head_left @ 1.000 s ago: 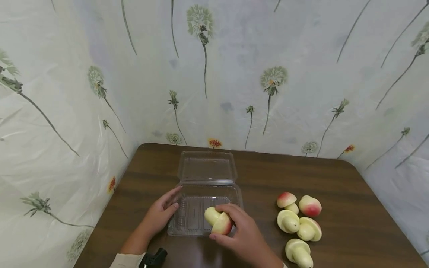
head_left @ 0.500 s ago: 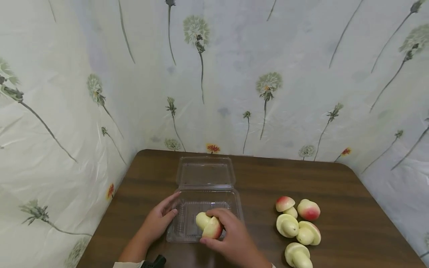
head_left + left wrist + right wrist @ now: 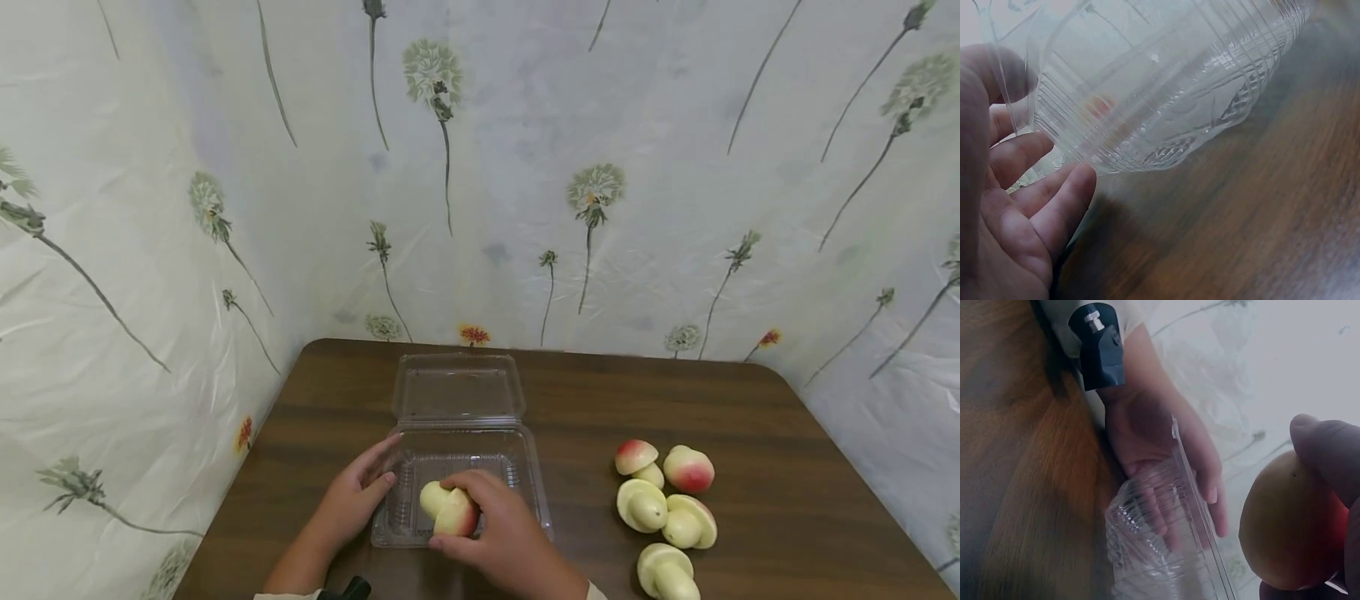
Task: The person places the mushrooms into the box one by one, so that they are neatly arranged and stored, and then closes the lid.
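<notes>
Mushroom position: held in the right hand, fingers curled round the cap, just inside the near part of the clear clamshell tray. Whether it touches the tray floor cannot be told. In the right-wrist view the same piece sits against the thumb, tray rim beside it.

The left hand steadies the tray at its left wall, thumb over the rim, fingers against the ribbed outer side. The lid lies open flat toward the far edge of the table.

Progress, as judged: first piece going in; nothing else shows inside the tray. Five more mushrooms remain in a cluster near the right front edge, well apart from the tray. Lid not yet closed.
</notes>
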Demonstrator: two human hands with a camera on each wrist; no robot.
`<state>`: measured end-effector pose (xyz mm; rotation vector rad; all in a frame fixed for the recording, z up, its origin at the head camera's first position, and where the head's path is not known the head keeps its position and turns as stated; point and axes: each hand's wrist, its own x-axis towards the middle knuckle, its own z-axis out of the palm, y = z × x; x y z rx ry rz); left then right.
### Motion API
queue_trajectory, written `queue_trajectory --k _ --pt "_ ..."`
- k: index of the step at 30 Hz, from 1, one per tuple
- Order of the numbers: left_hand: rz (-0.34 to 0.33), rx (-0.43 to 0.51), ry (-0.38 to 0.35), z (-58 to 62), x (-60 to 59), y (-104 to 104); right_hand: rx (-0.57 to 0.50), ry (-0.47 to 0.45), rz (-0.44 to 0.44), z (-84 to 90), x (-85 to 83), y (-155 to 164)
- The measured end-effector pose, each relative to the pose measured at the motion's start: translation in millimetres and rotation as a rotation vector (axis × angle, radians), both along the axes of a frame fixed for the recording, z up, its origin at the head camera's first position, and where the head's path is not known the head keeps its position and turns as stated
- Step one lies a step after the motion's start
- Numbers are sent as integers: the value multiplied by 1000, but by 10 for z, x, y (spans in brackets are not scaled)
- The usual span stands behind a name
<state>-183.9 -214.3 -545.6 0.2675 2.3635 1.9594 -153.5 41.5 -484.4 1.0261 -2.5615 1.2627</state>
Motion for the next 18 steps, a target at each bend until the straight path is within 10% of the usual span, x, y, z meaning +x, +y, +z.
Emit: queue_trajectory --k 18 --pt "-7 1 11 -34 -12 -10 173 -66 -83 -29 -54 -170"
